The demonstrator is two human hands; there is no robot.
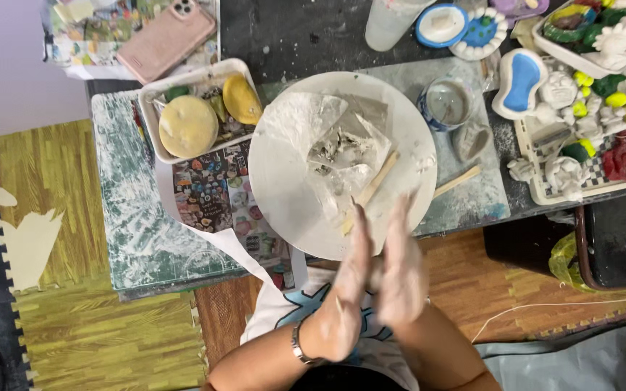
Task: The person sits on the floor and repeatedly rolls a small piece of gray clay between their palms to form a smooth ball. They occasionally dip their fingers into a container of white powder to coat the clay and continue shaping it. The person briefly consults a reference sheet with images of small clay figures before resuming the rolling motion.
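Note:
My left hand (348, 293) and my right hand (403, 271) are pressed flat together, palm to palm, over the near edge of a round white board (280, 195). Both are coated in white clay dust. Anything between the palms is hidden. A metal bracelet (298, 345) sits on my left wrist. On the board lies crumpled clear plastic with grey clay bits (342, 152). A flat wooden stick (376, 185) rests on it, pointing toward my fingertips.
A second wooden stick (458, 181) and a small cup of water (447, 103) lie right of the board. A white tray with yellow sponges (190, 127) stands to the left, a pink phone (167, 38) behind it. Painted and white clay figures (581, 137) crowd the right side.

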